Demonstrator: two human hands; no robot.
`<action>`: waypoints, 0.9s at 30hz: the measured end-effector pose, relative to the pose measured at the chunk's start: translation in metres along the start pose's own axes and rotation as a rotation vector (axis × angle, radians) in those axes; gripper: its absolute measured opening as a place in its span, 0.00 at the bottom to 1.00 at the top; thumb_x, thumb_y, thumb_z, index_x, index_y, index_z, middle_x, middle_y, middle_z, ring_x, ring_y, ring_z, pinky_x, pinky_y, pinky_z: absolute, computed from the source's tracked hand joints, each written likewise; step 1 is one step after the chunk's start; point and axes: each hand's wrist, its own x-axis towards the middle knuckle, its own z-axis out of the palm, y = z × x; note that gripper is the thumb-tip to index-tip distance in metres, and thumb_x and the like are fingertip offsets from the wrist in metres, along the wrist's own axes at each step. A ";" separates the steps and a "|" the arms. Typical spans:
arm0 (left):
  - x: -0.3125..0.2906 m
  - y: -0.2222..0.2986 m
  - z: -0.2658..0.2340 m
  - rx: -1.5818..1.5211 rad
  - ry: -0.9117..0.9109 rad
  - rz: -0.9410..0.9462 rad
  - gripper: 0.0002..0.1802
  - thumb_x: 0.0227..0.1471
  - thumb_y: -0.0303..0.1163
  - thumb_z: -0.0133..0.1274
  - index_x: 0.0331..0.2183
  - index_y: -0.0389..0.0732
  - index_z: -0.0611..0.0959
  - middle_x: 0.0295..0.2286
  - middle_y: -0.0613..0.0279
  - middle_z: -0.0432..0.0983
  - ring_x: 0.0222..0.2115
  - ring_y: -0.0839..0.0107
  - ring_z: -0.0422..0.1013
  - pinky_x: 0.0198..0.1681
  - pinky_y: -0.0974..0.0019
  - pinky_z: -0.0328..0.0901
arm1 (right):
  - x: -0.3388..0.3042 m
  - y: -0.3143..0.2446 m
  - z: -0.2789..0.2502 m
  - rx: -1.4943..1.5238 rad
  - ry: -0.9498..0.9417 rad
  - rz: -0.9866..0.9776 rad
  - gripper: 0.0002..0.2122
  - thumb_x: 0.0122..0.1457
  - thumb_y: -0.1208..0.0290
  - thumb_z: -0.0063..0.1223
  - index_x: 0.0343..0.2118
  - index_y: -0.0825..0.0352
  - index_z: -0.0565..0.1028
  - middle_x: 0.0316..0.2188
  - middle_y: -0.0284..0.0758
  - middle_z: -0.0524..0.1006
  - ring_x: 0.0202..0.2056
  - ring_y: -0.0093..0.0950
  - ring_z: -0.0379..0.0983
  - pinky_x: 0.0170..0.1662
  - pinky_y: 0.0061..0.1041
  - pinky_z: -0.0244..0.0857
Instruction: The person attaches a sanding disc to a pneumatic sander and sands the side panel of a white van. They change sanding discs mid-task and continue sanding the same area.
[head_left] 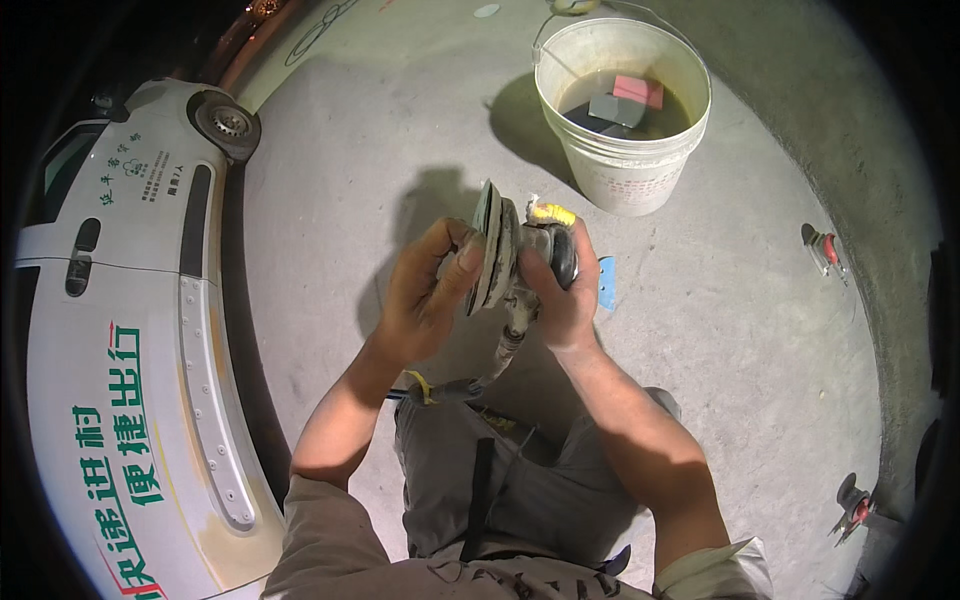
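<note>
An air sander (pixel 535 250) is held up in front of me between both hands, its round pad (pixel 490 250) tipped on edge to face left. My right hand (pixel 568 305) is wrapped round the sander's dark head, beside a patch of yellow tape (pixel 552 214). My left hand (pixel 430 285) grips the pad's rim, with the thumb and bent fingers against its left face. From the sander's lower side a dusty hose (pixel 510 340) runs down toward my lap. Behind my right hand a flat blue piece (pixel 607 282) with holes shows in part on the floor.
Ahead to the right stands a white bucket (pixel 630 180) of murky water, with a pink block (pixel 638 91) and a grey block (pixel 617 109) in it. A white van (pixel 140 240) lines the left side. Two red-and-black tools (pixel 828 250) (pixel 856 507) lie at the right by the wall.
</note>
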 end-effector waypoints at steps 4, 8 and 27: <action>-0.005 -0.001 -0.001 -0.055 0.069 -0.075 0.16 0.73 0.38 0.44 0.36 0.38 0.76 0.28 0.75 0.66 0.30 0.86 0.58 0.33 0.76 0.57 | 0.000 0.000 0.001 -0.023 -0.006 -0.031 0.16 0.62 0.83 0.58 0.52 0.66 0.73 0.34 0.24 0.76 0.33 0.13 0.68 0.36 0.16 0.64; -0.004 0.000 0.007 -0.100 0.084 -0.029 0.16 0.73 0.39 0.45 0.36 0.37 0.78 0.26 0.74 0.67 0.29 0.86 0.59 0.32 0.76 0.58 | -0.001 -0.002 0.001 0.148 0.042 0.061 0.15 0.64 0.80 0.57 0.53 0.65 0.73 0.35 0.23 0.75 0.33 0.12 0.68 0.36 0.15 0.63; 0.015 -0.023 0.013 0.029 0.030 0.057 0.08 0.66 0.31 0.56 0.36 0.36 0.79 0.25 0.63 0.74 0.26 0.81 0.66 0.28 0.68 0.63 | 0.014 -0.001 -0.011 0.207 0.198 0.194 0.24 0.65 0.68 0.64 0.60 0.70 0.69 0.42 0.34 0.79 0.42 0.21 0.75 0.46 0.24 0.70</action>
